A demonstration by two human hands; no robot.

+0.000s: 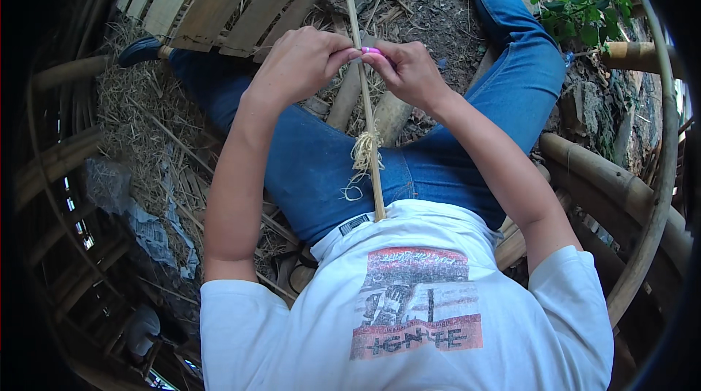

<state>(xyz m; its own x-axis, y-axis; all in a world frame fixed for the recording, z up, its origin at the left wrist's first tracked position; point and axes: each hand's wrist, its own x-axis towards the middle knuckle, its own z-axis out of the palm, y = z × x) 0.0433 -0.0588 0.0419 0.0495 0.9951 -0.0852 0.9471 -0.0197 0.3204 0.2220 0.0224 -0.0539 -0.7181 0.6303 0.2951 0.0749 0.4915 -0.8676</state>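
A long, thin bamboo stick (369,110) runs from the far edge between my legs to my waist. My left hand (303,62) is closed in a pinch right at the stick, thumb and forefinger together; what lies between them is too small to make out. Facing it, my right hand (410,73) is closed on a small pink-purple object (371,50), partly hidden by the fingers, its tip close to the left fingertips. Lower on the stick hangs a tangled bundle of pale string (363,154), with a loose loop trailing over my jeans.
Flat bamboo slats (212,8) form a panel at the far left. Straw (139,102) and a crumpled plastic sheet (150,223) lie on the left. To the right are thick bamboo poles (599,172), a bent pole (663,165) and a leafy plant (588,8).
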